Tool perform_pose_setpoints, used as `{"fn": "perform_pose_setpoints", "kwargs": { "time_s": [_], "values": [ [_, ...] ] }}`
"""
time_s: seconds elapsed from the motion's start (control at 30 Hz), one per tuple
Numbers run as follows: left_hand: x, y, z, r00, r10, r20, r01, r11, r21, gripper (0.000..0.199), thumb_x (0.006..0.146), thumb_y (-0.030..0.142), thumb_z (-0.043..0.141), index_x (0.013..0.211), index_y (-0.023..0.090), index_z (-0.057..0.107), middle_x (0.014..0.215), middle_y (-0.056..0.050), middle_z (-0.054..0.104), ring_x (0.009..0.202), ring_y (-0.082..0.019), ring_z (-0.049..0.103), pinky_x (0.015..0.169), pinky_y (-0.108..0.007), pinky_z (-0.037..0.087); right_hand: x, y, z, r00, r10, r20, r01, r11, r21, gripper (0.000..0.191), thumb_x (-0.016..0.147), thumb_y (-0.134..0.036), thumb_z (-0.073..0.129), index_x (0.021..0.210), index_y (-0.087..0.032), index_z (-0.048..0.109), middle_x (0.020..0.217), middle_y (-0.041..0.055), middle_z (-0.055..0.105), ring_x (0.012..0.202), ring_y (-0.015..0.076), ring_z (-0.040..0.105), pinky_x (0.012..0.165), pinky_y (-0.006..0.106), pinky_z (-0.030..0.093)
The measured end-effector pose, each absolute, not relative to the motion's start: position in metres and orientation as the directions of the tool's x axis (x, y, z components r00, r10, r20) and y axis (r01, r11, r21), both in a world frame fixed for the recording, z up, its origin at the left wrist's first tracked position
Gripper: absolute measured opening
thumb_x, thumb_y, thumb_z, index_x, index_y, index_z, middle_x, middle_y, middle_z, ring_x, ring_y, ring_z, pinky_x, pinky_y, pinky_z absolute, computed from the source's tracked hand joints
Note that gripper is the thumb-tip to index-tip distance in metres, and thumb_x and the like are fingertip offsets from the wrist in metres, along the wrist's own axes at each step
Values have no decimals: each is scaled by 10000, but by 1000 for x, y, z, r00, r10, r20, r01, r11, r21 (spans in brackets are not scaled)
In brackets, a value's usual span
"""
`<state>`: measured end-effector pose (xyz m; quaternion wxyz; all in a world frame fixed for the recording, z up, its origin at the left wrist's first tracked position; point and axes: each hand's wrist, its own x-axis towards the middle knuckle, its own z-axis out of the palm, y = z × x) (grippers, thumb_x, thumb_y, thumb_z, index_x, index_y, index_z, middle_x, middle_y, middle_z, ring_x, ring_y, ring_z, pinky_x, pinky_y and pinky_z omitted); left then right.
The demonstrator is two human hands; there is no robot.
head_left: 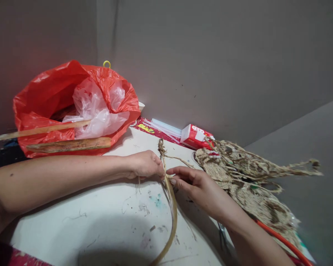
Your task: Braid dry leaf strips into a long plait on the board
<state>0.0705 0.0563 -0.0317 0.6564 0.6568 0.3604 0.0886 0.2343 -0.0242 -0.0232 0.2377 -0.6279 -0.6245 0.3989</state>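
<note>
My left hand (148, 164) is closed around thin straw cord near the middle of the white table (113, 218). My right hand (194, 184) meets it from the right, thumb and forefinger pinched at the same spot on pale fibre. A tan, flat curved strip (173, 221) runs from between my hands down toward the bottom edge. Above my fingers, twisted straw cord (161, 147) ends in a knotted tuft, with a thin strand trailing right. Fibre bits lie on the table below.
An open red plastic bag (41, 92) holding clear plastic stands at left, a wooden stick (72, 145) across its front. Behind my right hand are a red tissue pack (195, 136) and woven straw pieces (255, 199). Grey walls rise behind.
</note>
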Motion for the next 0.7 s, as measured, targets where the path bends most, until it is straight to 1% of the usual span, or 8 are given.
{"fn": "perform_pose_setpoints", "kwargs": {
  "time_s": [0.1,0.2,0.23,0.33,0.43,0.53,0.6,0.7],
  "values": [
    [71,56,-32,727,600,-334,366,73,928,89,650,201,541,578,151,536,409,73,380,366,-52,275,364,-198,179,239,-23,-26,-113,975,-192,693,-61,-718,237,814,-324,498,677,-162,603,636,8,591,600,136,496,585,251,376],
    [71,55,-32,735,617,-281,373,-22,928,85,656,186,516,587,146,543,454,67,399,416,-54,301,399,-191,213,242,-24,-24,-79,975,-208,769,-73,-635,268,818,-329,492,607,-173,544,546,-16,525,525,119,434,517,241,325],
    [71,54,-33,741,619,-260,369,-52,928,85,657,181,506,588,146,541,460,66,393,430,-57,304,407,-191,221,241,-24,-22,-81,971,-227,762,-86,-642,283,819,-340,490,589,-178,520,527,-21,506,507,114,419,501,239,313],
    [71,51,-36,758,621,-199,339,-114,934,85,652,178,496,586,144,538,475,62,389,460,-64,313,425,-194,238,232,-27,-18,-126,949,-288,674,-131,-727,315,826,-358,469,561,-187,473,501,-25,485,476,104,401,486,233,311],
    [72,48,-41,746,633,-206,318,-68,946,93,648,192,495,585,143,544,474,62,396,453,-62,312,426,-195,247,218,-32,-18,-126,947,-296,654,-145,-743,324,843,-337,427,564,-184,490,512,-12,510,484,110,433,501,232,333],
    [72,46,-42,722,626,-296,325,71,943,90,639,205,497,574,152,533,434,69,383,396,-56,295,387,-198,219,208,-38,-21,-72,975,-212,775,-79,-627,303,845,-303,413,590,-183,524,565,16,585,533,139,497,520,244,342],
    [72,46,-41,711,609,-351,329,154,932,96,641,218,512,561,165,513,392,80,347,349,-54,259,354,-204,185,204,-41,-24,-63,988,-143,857,-20,-516,276,847,-280,404,654,-184,576,638,41,644,579,164,545,542,257,345],
    [72,44,-39,705,599,-380,307,225,925,137,656,239,547,548,174,495,356,93,304,317,-50,220,331,-205,161,201,-45,-30,-46,994,-98,942,10,-335,281,864,-269,381,781,-187,637,695,77,683,590,192,585,549,275,329]
  ]
}}
